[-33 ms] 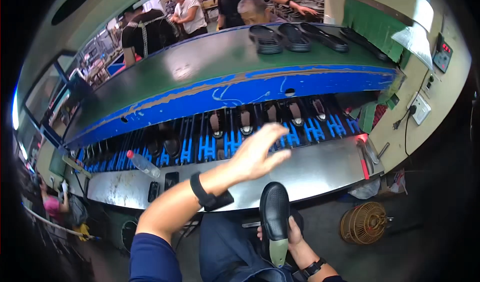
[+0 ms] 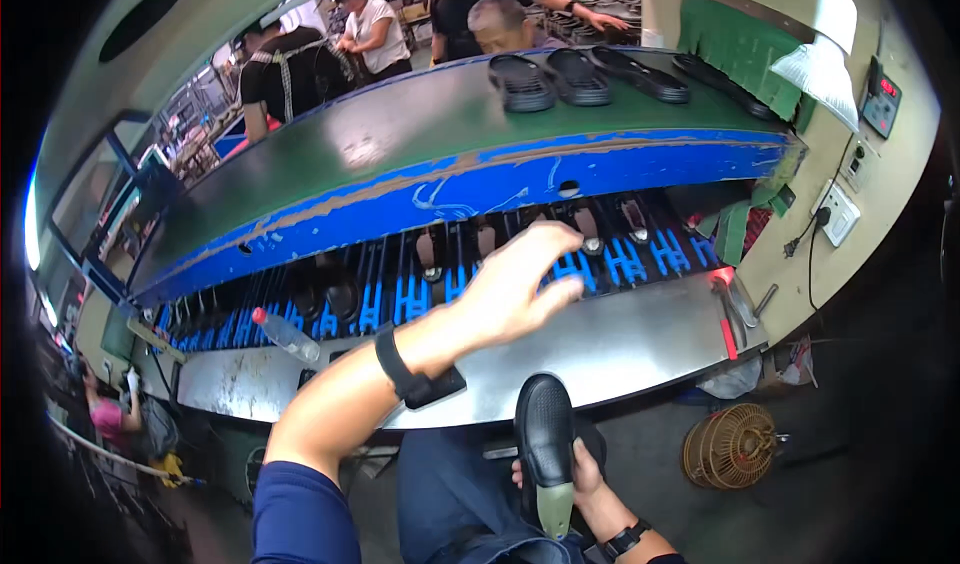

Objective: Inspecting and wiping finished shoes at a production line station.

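My right hand [image 2: 588, 476] grips a black slip-on shoe [image 2: 545, 432] above my lap, toe pointing away from me. A pale green shoe last [image 2: 555, 510] fills the shoe and sticks out at the heel end. My left hand [image 2: 520, 282] reaches over the metal ledge [image 2: 620, 334], its thumb apart from the fingers, nothing visible in it. Beyond it runs a rack with blue prongs [image 2: 625, 262], carrying several dark shoes [image 2: 430, 252] with their inner sides showing. Whether my left fingertips touch the rack cannot be made out.
A green belt [image 2: 420, 114] above the rack bears several black shoe soles [image 2: 575, 76]. On the ledge are a plastic bottle [image 2: 285, 334], a dark flat device [image 2: 436, 388] under my left wrist, and red-handled pincers [image 2: 727, 319]. A lamp [image 2: 825, 69] hangs at right. Other people stand beyond.
My left hand has moved slightly farther toward the rack. The shoe in my right hand sits a little lower in view, and the whole view has shifted slightly.
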Available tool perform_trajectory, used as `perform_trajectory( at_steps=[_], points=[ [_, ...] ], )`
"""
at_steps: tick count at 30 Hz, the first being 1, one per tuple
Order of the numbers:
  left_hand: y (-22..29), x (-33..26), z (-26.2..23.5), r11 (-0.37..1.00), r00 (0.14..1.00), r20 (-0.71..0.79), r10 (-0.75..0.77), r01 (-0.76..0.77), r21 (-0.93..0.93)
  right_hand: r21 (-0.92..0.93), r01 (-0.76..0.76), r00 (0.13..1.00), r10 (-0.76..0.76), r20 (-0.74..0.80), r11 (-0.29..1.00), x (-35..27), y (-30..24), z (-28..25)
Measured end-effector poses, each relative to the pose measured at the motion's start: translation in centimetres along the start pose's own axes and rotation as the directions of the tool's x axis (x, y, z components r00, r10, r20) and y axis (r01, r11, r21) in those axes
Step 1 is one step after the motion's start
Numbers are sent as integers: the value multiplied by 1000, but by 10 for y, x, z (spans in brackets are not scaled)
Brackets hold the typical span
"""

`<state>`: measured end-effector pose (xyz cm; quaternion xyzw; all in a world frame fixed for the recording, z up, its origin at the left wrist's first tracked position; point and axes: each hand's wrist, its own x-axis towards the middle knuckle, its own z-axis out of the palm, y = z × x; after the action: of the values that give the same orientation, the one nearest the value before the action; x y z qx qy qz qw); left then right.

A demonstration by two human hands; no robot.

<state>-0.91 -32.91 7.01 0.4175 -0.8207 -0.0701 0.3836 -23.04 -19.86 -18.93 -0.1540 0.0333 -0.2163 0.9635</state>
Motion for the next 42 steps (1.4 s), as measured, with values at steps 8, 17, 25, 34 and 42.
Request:
perform_trajectory(
  at_steps=[8, 17, 25, 34, 42],
  points=[
    [-123, 167, -75, 661, 961, 35, -276, 163, 732, 143, -136, 956, 92, 277, 980, -1, 7, -49],
    [39, 25, -115, 888, 985, -159, -73, 136, 439, 249, -140, 988, 119, 96, 958, -5, 7, -64],
    [188, -253, 16, 953, 905, 422, -55, -78, 293, 133, -84, 994, 92, -53, 988, -3, -1, -31],
    [139, -390, 51, 819, 768, -463, -442, 556, 141, -54, -194, 978, 189, -88, 980, -14, 38, -27],
    [-5, -435, 44, 459, 250, -386, -888, 527, -715, 222, -229, 973, 224, 47, 948, -10, 57, 27]
  ],
)
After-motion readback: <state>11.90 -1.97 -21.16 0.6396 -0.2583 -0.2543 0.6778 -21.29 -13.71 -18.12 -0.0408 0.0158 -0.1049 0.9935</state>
